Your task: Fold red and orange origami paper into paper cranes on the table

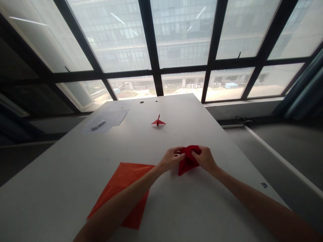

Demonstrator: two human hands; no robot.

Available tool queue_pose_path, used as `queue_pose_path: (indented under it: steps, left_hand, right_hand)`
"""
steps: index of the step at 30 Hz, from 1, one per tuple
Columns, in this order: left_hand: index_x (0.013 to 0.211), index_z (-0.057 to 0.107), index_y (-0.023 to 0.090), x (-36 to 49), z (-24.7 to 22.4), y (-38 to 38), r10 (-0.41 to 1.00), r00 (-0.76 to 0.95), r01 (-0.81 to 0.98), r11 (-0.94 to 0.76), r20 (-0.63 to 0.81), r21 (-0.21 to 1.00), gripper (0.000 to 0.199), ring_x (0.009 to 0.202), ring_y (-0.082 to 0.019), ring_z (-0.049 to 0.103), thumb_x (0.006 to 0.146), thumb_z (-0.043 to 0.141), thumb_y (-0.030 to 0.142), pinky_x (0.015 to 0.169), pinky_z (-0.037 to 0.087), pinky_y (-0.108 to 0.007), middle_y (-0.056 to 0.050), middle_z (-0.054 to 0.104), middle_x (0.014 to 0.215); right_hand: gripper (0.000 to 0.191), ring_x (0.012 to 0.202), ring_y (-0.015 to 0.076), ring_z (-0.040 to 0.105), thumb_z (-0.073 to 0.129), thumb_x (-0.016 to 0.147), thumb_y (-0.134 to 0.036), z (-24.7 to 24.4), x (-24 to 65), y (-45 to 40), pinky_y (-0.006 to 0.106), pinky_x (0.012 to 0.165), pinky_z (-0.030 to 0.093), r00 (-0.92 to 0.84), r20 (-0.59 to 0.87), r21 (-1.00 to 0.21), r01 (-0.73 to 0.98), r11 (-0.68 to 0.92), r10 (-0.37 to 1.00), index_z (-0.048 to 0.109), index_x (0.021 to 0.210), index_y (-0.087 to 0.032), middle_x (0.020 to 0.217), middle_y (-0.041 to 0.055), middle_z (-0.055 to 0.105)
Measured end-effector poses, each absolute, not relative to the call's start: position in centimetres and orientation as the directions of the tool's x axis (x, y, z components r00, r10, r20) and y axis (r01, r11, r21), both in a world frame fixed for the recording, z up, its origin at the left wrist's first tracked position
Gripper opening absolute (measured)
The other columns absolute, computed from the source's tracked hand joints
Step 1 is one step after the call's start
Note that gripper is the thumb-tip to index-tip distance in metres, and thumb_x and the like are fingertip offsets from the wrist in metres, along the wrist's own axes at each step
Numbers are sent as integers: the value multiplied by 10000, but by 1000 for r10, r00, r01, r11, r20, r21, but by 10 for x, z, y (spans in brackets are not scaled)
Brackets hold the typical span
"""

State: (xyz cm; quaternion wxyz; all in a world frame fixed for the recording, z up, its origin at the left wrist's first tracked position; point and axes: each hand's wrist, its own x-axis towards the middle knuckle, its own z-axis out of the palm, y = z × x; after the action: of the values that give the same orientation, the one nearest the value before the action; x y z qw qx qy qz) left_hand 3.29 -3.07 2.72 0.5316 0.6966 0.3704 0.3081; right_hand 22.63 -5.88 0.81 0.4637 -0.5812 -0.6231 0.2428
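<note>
Between my two hands is a piece of red folding paper [188, 164], partly folded, with one corner pointing down towards me. My left hand [172, 158] pinches its left edge, thumb in front and fingers partly behind. On the other side my right hand [205, 158] grips the upper right part, its thumb pressed on the near face. The fingers behind the paper are hidden. A creased orange paper sheet [126, 174] lies flat on the table, partly under my left forearm. Farther off stands a small red origami crane [158, 121].
The white table [63, 174] reaches to large dark-framed windows. At its far left lie thin white sheets [113, 114] with a whitish roll-like item [98, 125] on top. A small dark mark [263, 185] shows near the right edge. A blue curtain [300, 90] hangs at right.
</note>
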Motion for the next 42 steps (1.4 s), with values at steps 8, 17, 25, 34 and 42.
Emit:
queue_pose_path:
  steps: [8, 17, 25, 34, 42]
  left_hand:
    - [844, 769, 155, 31, 32, -35, 901, 421, 618, -370, 106, 694, 212, 648, -157, 597, 770, 582, 225, 600, 401, -238, -13, 697, 684]
    - [976, 759, 199, 35, 23, -37, 913, 364, 584, -378, 184, 718, 323, 783, -197, 650, 911, 474, 338, 739, 470, -280, -52, 748, 861]
    - [1035, 740, 213, 31, 24, -31, 874, 435, 491, -432, 217, 757, 276, 784, -173, 650, 794, 605, 212, 758, 492, -262, -18, 752, 929]
    - [1113, 722, 236, 32, 22, -33, 925, 354, 685, -357, 138, 635, 300, 851, -208, 697, 853, 575, 222, 784, 492, -279, -57, 762, 957]
    - [1187, 678, 270, 35, 21, -42, 898, 397, 711, -432, 191, 555, 323, 925, -249, 697, 954, 455, 290, 872, 490, -350, -67, 739, 1067]
  right_hand:
    - [199, 669, 186, 626, 565, 809, -255, 14, 210, -68, 267, 615, 450, -40, 275, -829, 496, 258, 961, 752, 839, -194, 744, 37, 732]
    - [189, 637, 183, 599, 545, 790, -237, 12, 212, -63, 269, 589, 438, 13, 264, -820, 530, 217, 965, 713, 735, -169, 697, 46, 714]
    - [207, 636, 181, 599, 530, 776, -232, 8, 214, -61, 268, 590, 438, 48, 270, -835, 508, 209, 962, 722, 806, -162, 714, 46, 715]
    - [197, 660, 183, 609, 526, 771, -197, 12, 209, -66, 268, 612, 450, -9, 250, -841, 494, 222, 968, 719, 785, -165, 728, 46, 720]
    - [201, 590, 164, 554, 517, 789, -228, 10, 207, -67, 260, 561, 392, -5, 260, -807, 547, 220, 966, 685, 693, -177, 643, 26, 678]
